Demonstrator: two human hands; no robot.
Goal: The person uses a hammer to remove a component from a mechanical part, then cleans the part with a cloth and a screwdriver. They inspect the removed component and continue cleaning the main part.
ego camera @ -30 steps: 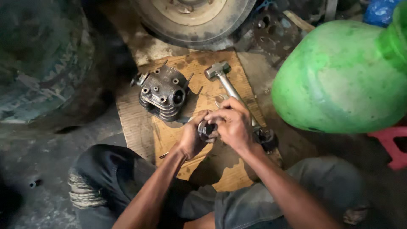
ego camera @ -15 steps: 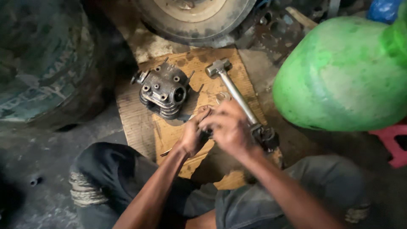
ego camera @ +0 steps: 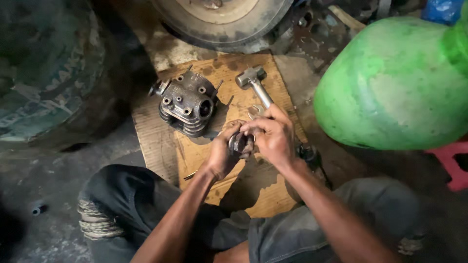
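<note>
Over the cardboard sheet (ego camera: 165, 146), both hands' grip, left hand (ego camera: 223, 153) and right hand (ego camera: 274, 139), clenched on a small metal part (ego camera: 240, 144), beside cylinder head (ego camera: 187, 102) and hammer (ego camera: 253, 83).

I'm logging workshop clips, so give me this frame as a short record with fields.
setting: workshop floor, person seated over a cardboard sheet
left hand: cups a small dark metal part
right hand: grips the same part from above
on cardboard: engine cylinder head, hammer
around: tyre above, green container to the right
</note>
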